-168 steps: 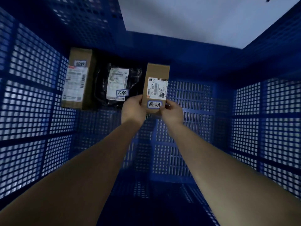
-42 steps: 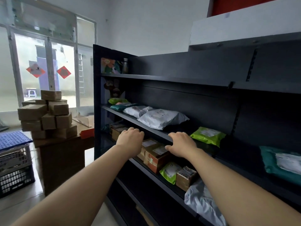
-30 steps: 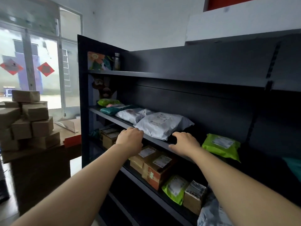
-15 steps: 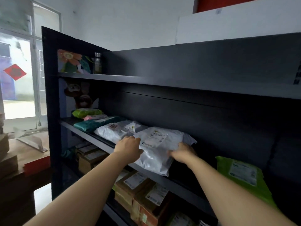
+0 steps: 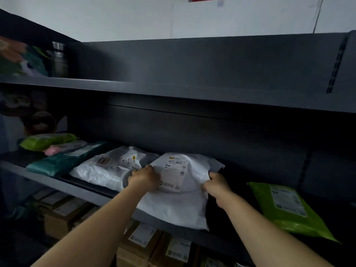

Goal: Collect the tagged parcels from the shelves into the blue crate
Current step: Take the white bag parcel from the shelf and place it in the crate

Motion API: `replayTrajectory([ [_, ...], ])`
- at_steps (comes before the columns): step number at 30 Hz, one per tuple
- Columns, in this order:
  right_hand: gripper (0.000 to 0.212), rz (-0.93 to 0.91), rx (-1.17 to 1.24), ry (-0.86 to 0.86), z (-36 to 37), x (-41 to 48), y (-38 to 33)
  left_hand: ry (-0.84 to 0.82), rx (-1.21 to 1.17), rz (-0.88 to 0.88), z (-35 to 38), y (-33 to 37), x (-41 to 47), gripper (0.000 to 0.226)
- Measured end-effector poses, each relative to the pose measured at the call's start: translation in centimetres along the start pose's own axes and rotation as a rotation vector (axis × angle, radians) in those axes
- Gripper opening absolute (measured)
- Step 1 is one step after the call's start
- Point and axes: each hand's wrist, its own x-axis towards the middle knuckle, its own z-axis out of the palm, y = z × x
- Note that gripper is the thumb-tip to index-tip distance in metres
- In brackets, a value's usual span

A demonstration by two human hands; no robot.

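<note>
Both hands have hold of the white parcel (image 5: 179,201): the right hand (image 5: 217,186) pinches its right edge with curled fingers, bunching the plastic, and the left hand (image 5: 143,178) grips its left edge just beside the printed label (image 5: 173,175), though blur hides how its fingers lie. A second ago both hands were only at the shelf's lip. The parcel now lies on the middle shelf (image 5: 77,189) with its near end drooping over the front edge, drawn further out than half a second ago. Touching its left side lies another white parcel (image 5: 109,166), then a teal parcel (image 5: 57,162); a green parcel (image 5: 285,207) sits apart to the right, cardboard boxes (image 5: 144,241) below.
</note>
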Motion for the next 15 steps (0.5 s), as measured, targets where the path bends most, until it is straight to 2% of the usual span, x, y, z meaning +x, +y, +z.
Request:
replayTrajectory([
  [4, 0.037, 0.003, 0.149, 0.112, 0.7, -0.9, 0.4, -0.002, -0.187, -0.032, -0.1, -1.0, 0.8, 0.058],
  [10, 0.039, -0.09, 0.244, 0.344, 1.4, -3.6, 0.7, -0.045, -0.74, 0.087, 0.3, -1.7, 0.7, 0.041],
  [15, 0.04, -0.127, 0.302, 0.46, 0.0, -4.3, 0.2, -0.025, -0.819, 0.264, 0.1, -0.7, 0.3, 0.035],
])
